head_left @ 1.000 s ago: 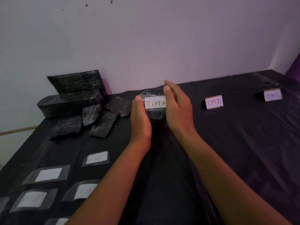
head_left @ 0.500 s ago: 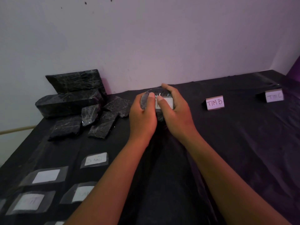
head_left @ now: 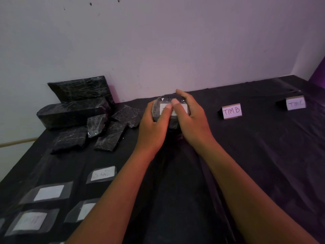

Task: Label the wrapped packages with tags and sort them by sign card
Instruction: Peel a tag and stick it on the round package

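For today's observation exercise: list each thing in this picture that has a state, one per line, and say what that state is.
Round wrapped package: held upright in both hands, white tag on its front.
Left hand: grips the package, thumb pressing the tag.
Right hand: grips the package, thumb on the tag.
Other wrapped packages: piled by the wall, no tags showing.
Loose tags: lying flat, unused.
TIM B card: standing.

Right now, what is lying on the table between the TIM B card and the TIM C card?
Nothing: in the head view only bare black table cover separates the TIM B card and TIM C card.
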Tool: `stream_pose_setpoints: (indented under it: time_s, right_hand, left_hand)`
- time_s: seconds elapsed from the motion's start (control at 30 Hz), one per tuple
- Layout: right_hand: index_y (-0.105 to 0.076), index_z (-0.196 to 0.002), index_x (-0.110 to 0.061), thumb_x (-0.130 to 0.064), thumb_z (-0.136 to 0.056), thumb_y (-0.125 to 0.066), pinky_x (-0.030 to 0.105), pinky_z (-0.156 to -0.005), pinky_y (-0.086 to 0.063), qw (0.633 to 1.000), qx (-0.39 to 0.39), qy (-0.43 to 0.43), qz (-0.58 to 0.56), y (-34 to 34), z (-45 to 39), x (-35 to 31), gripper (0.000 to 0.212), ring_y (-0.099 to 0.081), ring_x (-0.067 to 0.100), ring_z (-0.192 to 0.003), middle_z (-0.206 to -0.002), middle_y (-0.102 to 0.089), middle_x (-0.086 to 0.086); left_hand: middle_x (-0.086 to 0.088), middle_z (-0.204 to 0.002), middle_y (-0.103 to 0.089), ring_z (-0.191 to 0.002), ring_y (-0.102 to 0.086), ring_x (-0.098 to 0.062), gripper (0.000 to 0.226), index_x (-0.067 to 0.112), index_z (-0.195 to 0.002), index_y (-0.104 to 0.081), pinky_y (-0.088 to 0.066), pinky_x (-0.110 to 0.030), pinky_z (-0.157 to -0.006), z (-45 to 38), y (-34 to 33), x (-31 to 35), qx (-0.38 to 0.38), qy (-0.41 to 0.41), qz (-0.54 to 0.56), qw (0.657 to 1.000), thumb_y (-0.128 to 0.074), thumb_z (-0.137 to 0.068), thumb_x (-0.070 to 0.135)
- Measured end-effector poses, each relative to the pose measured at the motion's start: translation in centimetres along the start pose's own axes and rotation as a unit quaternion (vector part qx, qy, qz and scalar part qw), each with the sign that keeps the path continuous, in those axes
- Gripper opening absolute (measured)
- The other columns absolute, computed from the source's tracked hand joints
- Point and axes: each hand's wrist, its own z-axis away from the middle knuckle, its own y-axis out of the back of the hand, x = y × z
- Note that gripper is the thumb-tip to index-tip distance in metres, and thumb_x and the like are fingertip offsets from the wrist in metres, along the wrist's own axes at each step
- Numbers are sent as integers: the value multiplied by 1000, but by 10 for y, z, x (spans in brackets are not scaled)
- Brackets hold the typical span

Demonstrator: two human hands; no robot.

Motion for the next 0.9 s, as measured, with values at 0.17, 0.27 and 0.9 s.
stream_pose_setpoints:
  time_s: [0.17,0.27,0.9]
  right_hand:
    - [-44,-151,-28,-24,-105,-52,27,-93,-56,999,-38,10,-8,5,2,4,47,-68,3,-105,-117,-68,-10]
    - [-46,-150,-27,-22,-109,-43,16,-86,-53,1000,-23,5,-18,1,2,1,42,-65,-3,-104,-117,-64,-16]
    - [-50,-146,-39,-24,-108,-42,28,-102,-53,993,51,-51,-92,-12,-2,-6,42,-59,5,-123,-144,-55,-8]
  left_hand:
    - [3,-90,-68,-79,-63,-2,33,13,-102,-63,-47,-14,-68,0,0,-3,33,-49,-29,998,-34,-110,27]
    - [4,-87,-72,-80,-66,-2,45,19,-97,-67,-49,-15,-70,-1,-6,1,36,-16,34,999,-26,-111,30]
    - [-3,-110,-77,-109,-71,-19,54,20,-119,-73,-51,-45,-104,-15,-11,-4,2,148,190,971,-33,-106,55]
